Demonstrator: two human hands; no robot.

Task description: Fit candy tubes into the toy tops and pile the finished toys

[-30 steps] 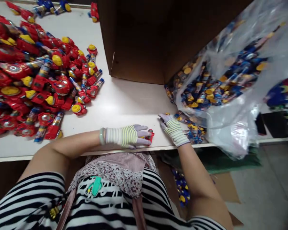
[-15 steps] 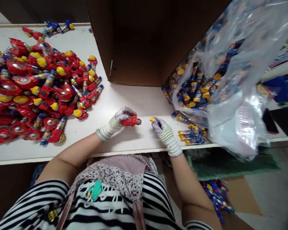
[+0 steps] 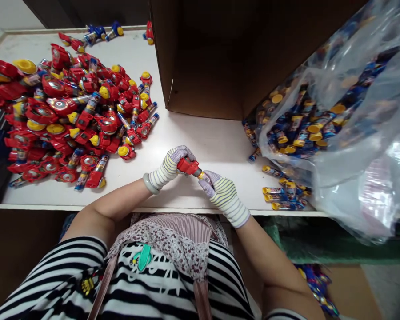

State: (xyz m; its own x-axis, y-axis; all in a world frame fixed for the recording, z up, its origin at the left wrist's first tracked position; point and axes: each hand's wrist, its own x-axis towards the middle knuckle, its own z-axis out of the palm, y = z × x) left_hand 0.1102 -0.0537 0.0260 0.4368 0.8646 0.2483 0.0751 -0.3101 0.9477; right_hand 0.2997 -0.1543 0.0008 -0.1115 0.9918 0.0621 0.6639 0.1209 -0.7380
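My left hand (image 3: 172, 166), in a striped knit glove, is closed round a red plastic toy (image 3: 188, 167) with a dark grey neck pointing right. My right hand (image 3: 220, 189), gloved the same way, pinches a small tube (image 3: 204, 176) with a yellow end. The tube's yellow end meets the toy's grey neck, the two roughly in line; how deep it sits I cannot tell. Most of the tube is hidden by my right fingers. Both hands are just above the white table (image 3: 213, 142), near its front edge.
Red toys with tubes and yellow caps (image 3: 83, 115) are heaped on the left. A cardboard box (image 3: 206, 113) stands open at the back. To the right, a clear plastic bag (image 3: 353, 160) spills blue tubes (image 3: 300, 129), with several loose tubes (image 3: 275, 198) beside it.
My right hand has brought the tube left to the toy, so the gap between them has closed. My left hand still holds the toy. The whole view has shifted somewhat.
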